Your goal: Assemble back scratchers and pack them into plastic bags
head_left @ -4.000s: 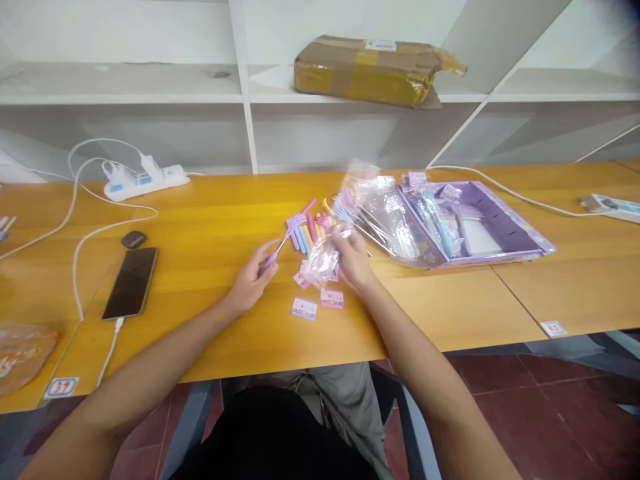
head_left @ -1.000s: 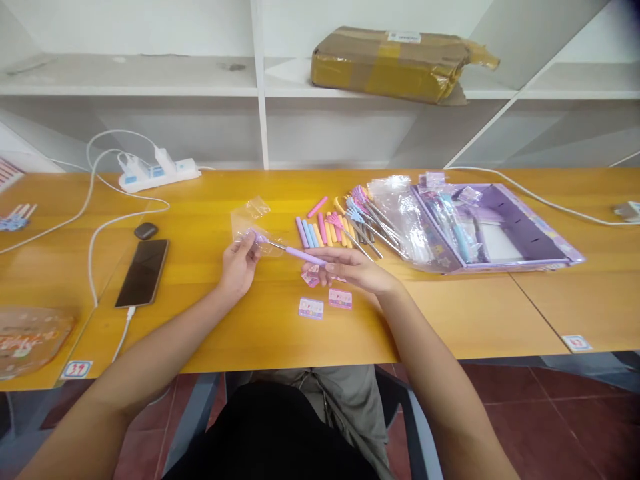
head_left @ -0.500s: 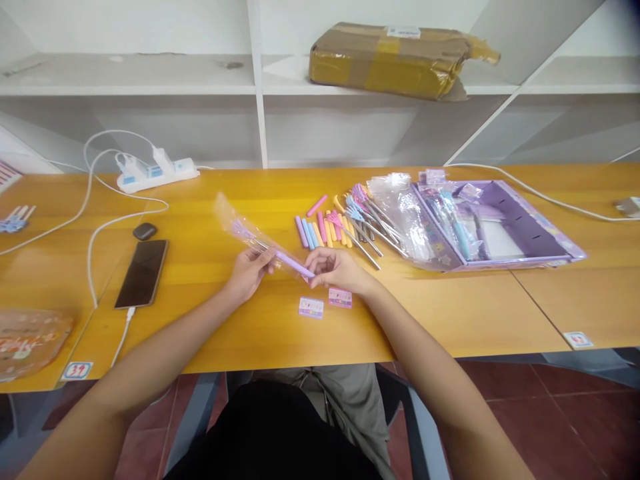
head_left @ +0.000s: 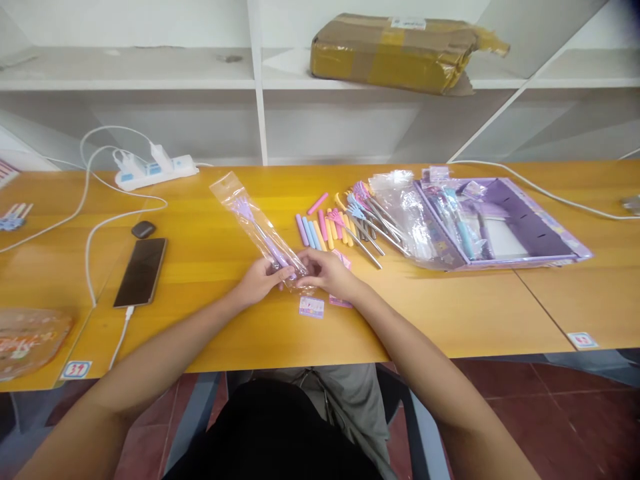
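Note:
A purple back scratcher [head_left: 273, 248] with a hand-shaped head lies inside a clear plastic bag [head_left: 227, 190], its head pointing away from me to the upper left. My left hand [head_left: 266, 280] is closed on the near part of the bagged scratcher, thumb on top. My right hand [head_left: 327, 272] pinches the bag's near right end by the handle. Below my hands lies a small printed card [head_left: 311, 307]. A pink card [head_left: 341, 302] is partly covered by my right wrist, and another pink piece [head_left: 342, 259] shows just beyond that hand.
Loose coloured handles [head_left: 320, 230] and scratcher heads on metal rods [head_left: 373, 223] lie beyond my right hand. Clear bags [head_left: 407, 207] lean against a purple box [head_left: 540, 250]. To the left are a phone [head_left: 141, 272], a dark earbud case [head_left: 144, 229] and a power strip [head_left: 157, 173] with cables.
The bagged scratcher has swung steeper and come nearer to me. My left hand has slid right and down along it, close to my right hand. The bag's far end now looks spread flat.

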### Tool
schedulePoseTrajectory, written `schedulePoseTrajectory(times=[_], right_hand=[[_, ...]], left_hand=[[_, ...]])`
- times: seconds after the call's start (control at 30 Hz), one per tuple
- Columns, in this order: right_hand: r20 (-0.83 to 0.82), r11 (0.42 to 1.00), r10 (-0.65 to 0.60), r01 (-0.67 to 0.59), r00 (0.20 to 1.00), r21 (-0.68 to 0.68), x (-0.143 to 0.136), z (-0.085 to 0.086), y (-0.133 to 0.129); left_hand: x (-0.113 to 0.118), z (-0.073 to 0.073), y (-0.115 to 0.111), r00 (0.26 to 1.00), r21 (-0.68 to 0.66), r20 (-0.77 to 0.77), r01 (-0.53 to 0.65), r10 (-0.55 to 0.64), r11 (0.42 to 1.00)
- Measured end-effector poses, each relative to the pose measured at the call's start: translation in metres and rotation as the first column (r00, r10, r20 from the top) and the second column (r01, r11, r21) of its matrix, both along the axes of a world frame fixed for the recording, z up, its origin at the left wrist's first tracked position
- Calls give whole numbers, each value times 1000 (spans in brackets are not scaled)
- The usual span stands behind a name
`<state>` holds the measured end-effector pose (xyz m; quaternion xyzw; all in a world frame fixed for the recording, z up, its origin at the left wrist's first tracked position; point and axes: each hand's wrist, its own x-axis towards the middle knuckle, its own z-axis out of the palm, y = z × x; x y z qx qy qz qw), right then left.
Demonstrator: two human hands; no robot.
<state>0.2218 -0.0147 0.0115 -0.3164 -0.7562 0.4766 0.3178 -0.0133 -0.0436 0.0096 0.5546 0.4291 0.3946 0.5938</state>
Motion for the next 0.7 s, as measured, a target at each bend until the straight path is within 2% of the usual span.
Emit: schedulePoseTrajectory(times=[0.1,0.2,0.33,0.47,0.7], right_hand=[[-31,999,-40,40,999,12,7,0,2],[-35,982,-134,137,990,128,11,0,2],[-67,952,-79,95,995,290,10,1,1],[-81,933,22,9,996,361,8,4,-2],[-166,963,14,32,986,267,5,8,-5]], left_hand=[[-1,-2,0,993,-34,75,-85,87,996],[-1,-6,2,976,-88,158,-140,153,986],[-1,-8,4,960,-103,208,-169,187,980],[-1,-6,5,979,-60,149,-131,139,990],[-2,-3,0,991,44,-117,68,-62,997]])
